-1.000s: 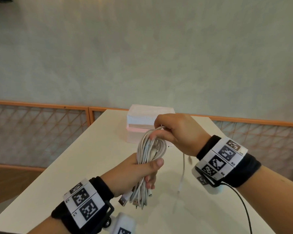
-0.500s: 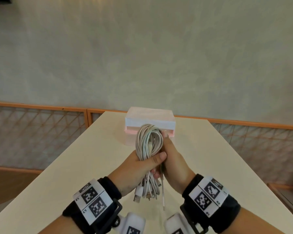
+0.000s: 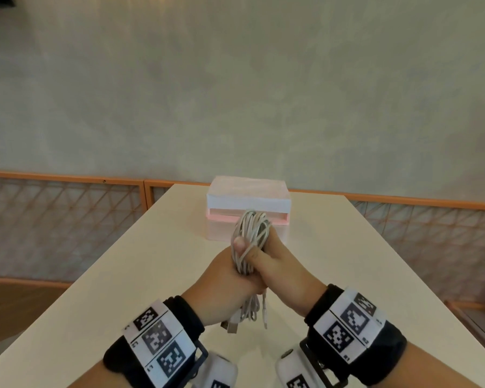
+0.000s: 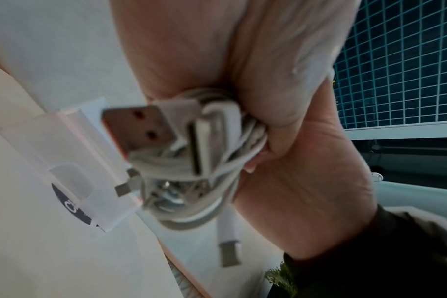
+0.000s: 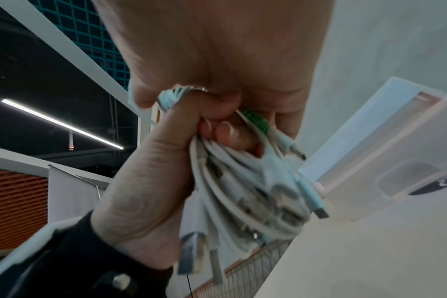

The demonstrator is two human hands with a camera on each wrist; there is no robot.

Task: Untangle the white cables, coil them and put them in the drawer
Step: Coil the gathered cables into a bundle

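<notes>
A bundle of coiled white cables [image 3: 252, 233] stands upright above the table, in front of the pink-white drawer box [image 3: 247, 198]. My left hand [image 3: 224, 281] grips its lower half from the left. From the right, my right hand [image 3: 284, 271] grips the same bundle, and the two hands touch. USB plugs and loose ends [image 3: 245, 317] hang below my fists. A large USB plug [image 4: 140, 127] sticks out of the cable bundle [image 4: 191, 181] in the left wrist view. The right wrist view shows curled fingers [image 5: 225, 133] around the cable bundle [image 5: 245, 193].
The drawer box stands at the far end of the long off-white table [image 3: 123, 275], with a narrow pink slot [image 3: 224, 217] showing across its front. An orange-framed mesh railing [image 3: 62, 219] runs behind and beside the table. A grey wall is beyond.
My right hand came down from the top of the coil to its right side and now clasps it next to the left hand. The hanging loose end has been drawn in under the fists.
</notes>
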